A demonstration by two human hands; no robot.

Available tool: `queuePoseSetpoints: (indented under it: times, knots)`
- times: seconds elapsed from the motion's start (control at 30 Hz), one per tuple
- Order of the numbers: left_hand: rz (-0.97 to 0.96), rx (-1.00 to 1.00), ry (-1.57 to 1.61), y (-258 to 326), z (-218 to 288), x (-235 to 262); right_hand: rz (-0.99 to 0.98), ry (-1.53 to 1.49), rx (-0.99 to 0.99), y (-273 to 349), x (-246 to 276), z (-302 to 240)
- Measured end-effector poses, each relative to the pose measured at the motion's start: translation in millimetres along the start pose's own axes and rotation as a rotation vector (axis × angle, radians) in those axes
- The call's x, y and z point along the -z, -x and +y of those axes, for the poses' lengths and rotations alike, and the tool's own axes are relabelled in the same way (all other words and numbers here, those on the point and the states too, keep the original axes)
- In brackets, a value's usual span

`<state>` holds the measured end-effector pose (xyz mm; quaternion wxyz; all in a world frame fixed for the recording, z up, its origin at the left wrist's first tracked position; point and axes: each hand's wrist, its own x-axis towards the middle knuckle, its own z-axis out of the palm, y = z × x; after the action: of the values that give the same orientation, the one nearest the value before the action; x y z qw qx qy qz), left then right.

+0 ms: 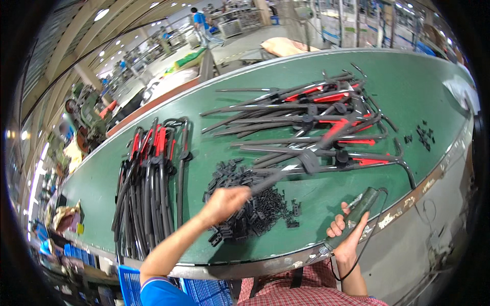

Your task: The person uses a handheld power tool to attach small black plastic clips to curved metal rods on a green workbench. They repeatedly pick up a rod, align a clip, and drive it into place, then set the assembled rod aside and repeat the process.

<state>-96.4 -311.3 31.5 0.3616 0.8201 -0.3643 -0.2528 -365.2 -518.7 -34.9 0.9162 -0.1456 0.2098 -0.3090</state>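
Note:
My left hand (224, 205) is closed round one end of a dark tubular frame bar (278, 177), which is smeared by motion. The bar slants up and away over the table, with a black joint and a red part along it. A green, corded electric screwdriver (361, 206) lies in my right hand (347, 234), fingers wrapped round its body near the table's front edge. Its tip points down toward me. Beneath my left hand is a heap of black plastic clips (224, 176), with a pile of small dark screws (275, 204) beside it.
Similar bars with red parts (255, 122) lie heaped at the far right. Another bundle of bars (148, 194) rests at the left. Small black pieces (423, 136) are scattered on the green table (204, 143) at right. Blue crates (204, 290) stand below the front edge.

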Motion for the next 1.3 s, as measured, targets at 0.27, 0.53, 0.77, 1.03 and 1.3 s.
queuePoseSetpoints:
  times: [0.27,0.53,0.77,1.03,1.3]
  knots:
    - [0.231,-0.372,-0.310,93.5,-21.2,-113.9,-0.255,0.024,-0.112,2.4,14.2,17.7]
    - [0.214,-0.486,-0.363,72.8,-16.4,-117.2,-0.264,0.206,-0.170,4.1,-8.9,41.3]
    - [0.378,-0.351,-0.395,14.9,2.6,-83.5,-0.202,0.195,-0.242,6.4,-5.4,44.0]
    - [0.346,-0.310,-0.535,-30.4,-20.6,-108.6,-0.190,0.181,-0.145,6.5,-6.1,45.5]
    - [0.392,-0.245,-0.004,5.5,4.0,-92.5,-0.435,0.142,0.185,-16.6,-77.6,19.5]
